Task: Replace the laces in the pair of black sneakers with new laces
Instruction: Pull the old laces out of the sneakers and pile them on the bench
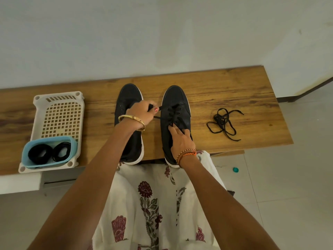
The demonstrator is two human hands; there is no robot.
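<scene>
Two black sneakers with white soles stand side by side on a wooden bench (234, 87), toes toward the wall. The left sneaker (126, 98) shows bare eyelets with no lace. The right sneaker (175, 100) carries a black lace (173, 110) through its eyelets. My left hand (142, 112) hovers over the left sneaker and grips an end of that lace, drawn out taut to the left. My right hand (181, 139) rests on the right sneaker's tongue, fingers straight, pressing it down. A loose black lace (223, 123) lies tangled on the bench to the right.
A white perforated basket (59, 112) sits at the bench's left end. Inside it a light blue tub (48, 152) holds two coiled black laces (38, 153). A small teal object (235, 169) lies on the tiled floor. A grey wall rises behind the bench.
</scene>
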